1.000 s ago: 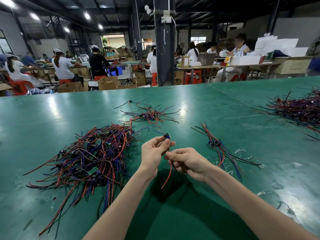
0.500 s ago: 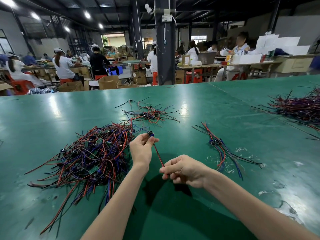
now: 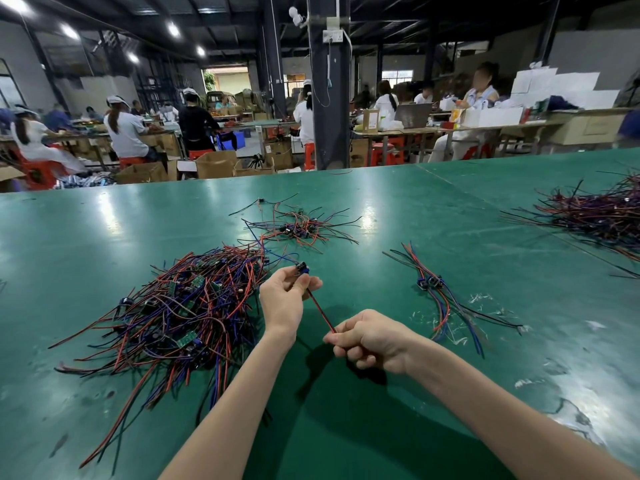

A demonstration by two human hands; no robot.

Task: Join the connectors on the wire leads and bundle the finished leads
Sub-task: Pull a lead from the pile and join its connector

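Observation:
My left hand (image 3: 284,294) pinches a small dark connector (image 3: 302,268) at the end of a wire lead. The lead's red and black wires (image 3: 320,311) run taut down to my right hand (image 3: 369,336), whose curled fingers grip the other end. Both hands hover just above the green table (image 3: 346,410). A large heap of red, blue and black leads with small green boards (image 3: 180,306) lies left of my left hand. A small bunch of joined leads (image 3: 438,289) lies to the right of my hands.
A smaller scatter of leads (image 3: 298,226) lies further back at the centre. Another big pile of wires (image 3: 602,213) sits at the far right. Wire scraps (image 3: 485,303) dot the table at right. Beyond the table's far edge, several people work at benches.
My hands have drawn apart: the left moved left toward the heap with the connector, the right dropped down and right, pulling the lead straight between them.

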